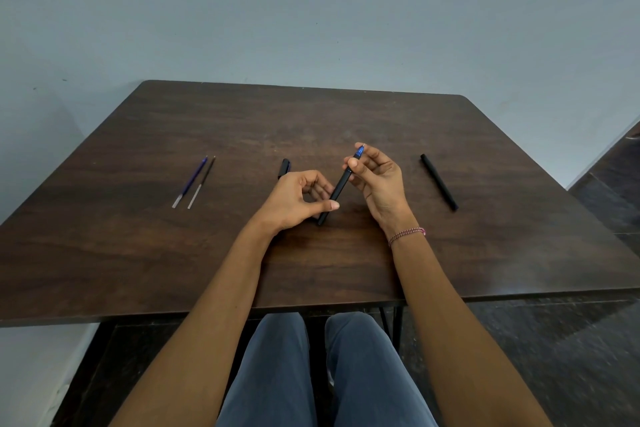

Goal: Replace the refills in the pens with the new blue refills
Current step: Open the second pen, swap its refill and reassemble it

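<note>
A black pen barrel (338,189) with a blue tip at its far end is held tilted above the dark wooden table (173,263). My right hand (379,184) pinches it near the blue tip. My left hand (298,199) grips its lower part between thumb and fingers. A black pen cap (284,168) lies just beyond my left hand. A second black pen (439,181) lies on the table to the right. Two loose refills lie side by side at the left: a blue one (191,180) and a dark one (202,181).
A pale wall stands behind the table's far edge. My knees in blue jeans (311,374) are under the near edge. Dark tiled floor shows at the right.
</note>
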`<state>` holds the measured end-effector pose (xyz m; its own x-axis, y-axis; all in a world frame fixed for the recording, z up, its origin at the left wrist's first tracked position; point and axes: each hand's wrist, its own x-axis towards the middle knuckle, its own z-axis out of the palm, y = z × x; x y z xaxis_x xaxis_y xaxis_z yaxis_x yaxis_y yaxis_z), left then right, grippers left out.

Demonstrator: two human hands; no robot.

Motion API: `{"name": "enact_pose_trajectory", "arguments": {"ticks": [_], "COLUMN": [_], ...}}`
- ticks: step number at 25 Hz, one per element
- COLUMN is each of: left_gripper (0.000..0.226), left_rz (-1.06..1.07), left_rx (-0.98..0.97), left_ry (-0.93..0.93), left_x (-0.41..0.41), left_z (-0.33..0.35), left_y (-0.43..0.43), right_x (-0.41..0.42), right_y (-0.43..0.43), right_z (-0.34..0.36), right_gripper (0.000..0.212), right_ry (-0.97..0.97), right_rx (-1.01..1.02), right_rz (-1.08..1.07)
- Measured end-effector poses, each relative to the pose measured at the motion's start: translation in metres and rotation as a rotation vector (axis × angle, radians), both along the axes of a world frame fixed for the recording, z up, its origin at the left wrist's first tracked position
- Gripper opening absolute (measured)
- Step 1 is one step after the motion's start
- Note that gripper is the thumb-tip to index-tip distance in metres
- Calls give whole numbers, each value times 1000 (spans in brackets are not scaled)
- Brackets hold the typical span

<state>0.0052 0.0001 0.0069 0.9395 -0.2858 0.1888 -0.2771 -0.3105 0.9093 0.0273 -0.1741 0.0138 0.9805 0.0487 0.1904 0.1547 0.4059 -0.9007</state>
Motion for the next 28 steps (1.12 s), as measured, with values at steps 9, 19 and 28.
{"name": "enact_pose_trajectory", "arguments": {"ticks": [9,19,28], "left_gripper": [20,21,18], "left_rz": [-15,428,708], "left_rx": [-44,-282,-715], "left_ry": [34,-95,-26], "left_x": [2,13,16], "left_z": [-2,-1,4], "left_y": [-3,5,15], "right_x": [0,4,13], "right_y": [0,2,24], "right_z": [1,-4,-4], "right_gripper": [37,23,18], "right_ry": [28,132,131], "right_rx": [75,90,-329], "right_rz": [99,84,-15]}}
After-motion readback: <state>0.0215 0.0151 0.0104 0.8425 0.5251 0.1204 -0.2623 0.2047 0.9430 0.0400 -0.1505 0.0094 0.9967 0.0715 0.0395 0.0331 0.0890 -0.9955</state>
